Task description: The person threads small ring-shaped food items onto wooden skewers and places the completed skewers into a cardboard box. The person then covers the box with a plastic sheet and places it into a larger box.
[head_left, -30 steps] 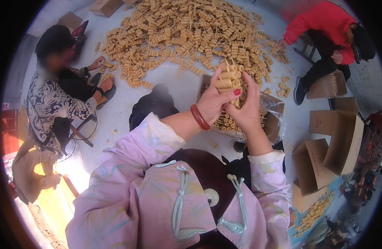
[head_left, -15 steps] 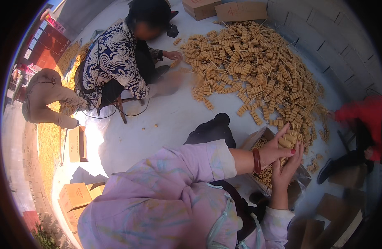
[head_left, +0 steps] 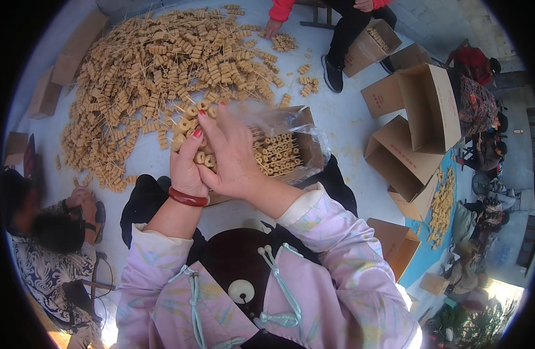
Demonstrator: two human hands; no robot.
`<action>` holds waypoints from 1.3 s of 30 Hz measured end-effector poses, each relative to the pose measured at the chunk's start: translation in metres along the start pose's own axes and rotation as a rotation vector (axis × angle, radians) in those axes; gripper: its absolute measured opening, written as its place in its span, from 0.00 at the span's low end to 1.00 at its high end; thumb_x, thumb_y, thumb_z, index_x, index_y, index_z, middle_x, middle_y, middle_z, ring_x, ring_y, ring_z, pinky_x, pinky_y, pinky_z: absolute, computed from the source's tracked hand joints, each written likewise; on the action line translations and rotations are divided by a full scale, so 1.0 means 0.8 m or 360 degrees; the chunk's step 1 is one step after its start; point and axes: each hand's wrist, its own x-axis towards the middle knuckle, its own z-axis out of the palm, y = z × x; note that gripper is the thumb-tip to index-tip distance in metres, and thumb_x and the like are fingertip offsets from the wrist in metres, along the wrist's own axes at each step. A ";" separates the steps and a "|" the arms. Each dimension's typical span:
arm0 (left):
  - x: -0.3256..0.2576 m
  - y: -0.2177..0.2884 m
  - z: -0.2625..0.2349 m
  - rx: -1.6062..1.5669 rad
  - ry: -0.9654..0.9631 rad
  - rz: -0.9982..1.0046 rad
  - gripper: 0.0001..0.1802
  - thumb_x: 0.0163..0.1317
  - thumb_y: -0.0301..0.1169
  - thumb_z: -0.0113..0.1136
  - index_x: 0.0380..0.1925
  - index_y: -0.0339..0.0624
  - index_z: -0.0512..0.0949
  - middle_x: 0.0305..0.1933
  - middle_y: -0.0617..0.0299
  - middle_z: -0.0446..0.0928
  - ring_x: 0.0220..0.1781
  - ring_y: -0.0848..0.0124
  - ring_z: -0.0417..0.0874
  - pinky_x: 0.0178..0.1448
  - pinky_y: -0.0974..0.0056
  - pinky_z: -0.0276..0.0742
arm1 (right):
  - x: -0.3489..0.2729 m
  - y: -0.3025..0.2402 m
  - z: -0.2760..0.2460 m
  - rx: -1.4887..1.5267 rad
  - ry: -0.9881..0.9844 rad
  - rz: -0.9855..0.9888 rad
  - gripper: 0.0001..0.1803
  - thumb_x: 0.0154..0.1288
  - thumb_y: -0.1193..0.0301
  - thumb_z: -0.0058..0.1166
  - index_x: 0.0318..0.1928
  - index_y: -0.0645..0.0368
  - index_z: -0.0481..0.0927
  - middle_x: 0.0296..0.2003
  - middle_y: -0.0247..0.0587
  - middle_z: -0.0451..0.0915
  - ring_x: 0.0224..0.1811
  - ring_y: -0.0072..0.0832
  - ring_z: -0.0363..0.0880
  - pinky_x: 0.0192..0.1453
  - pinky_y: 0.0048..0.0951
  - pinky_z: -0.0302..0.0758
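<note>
My left hand (head_left: 189,172), with a dark red bracelet at its wrist, is closed round a bundle of skewers (head_left: 186,129) threaded with tan ring-shaped pieces. My right hand (head_left: 235,152) presses on the same bundle from the other side, its fingers bent over the rings. Thin stick ends poke out at the far left of the bundle. Right under and beside my hands stands an open cardboard box (head_left: 307,142) lined with clear plastic (head_left: 282,122). Packed skewers (head_left: 277,155) lie in rows inside it; my hands hide its left part.
A big heap of loose skewers (head_left: 157,64) covers the floor beyond my hands. At the left a person in a patterned top (head_left: 52,285) sits close by. A person in red sleeves (head_left: 282,10) reaches toward the heap's far edge. Open cardboard boxes (head_left: 415,110) cluster at the right.
The view has swung to the right, bringing more boxes and people into it. Both hands still hold the bundle, now tilted so the ring ends show, over the box's left side.
</note>
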 end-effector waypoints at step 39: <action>0.025 -0.139 -0.076 0.2749 -0.0948 -0.0200 0.43 0.60 0.56 0.55 0.65 0.31 0.66 0.69 0.43 0.64 0.72 0.52 0.63 0.75 0.56 0.57 | -0.009 0.137 -0.087 0.2068 -0.1057 0.1204 0.49 0.51 0.68 0.62 0.72 0.64 0.55 0.67 0.46 0.64 0.70 0.35 0.62 0.74 0.35 0.58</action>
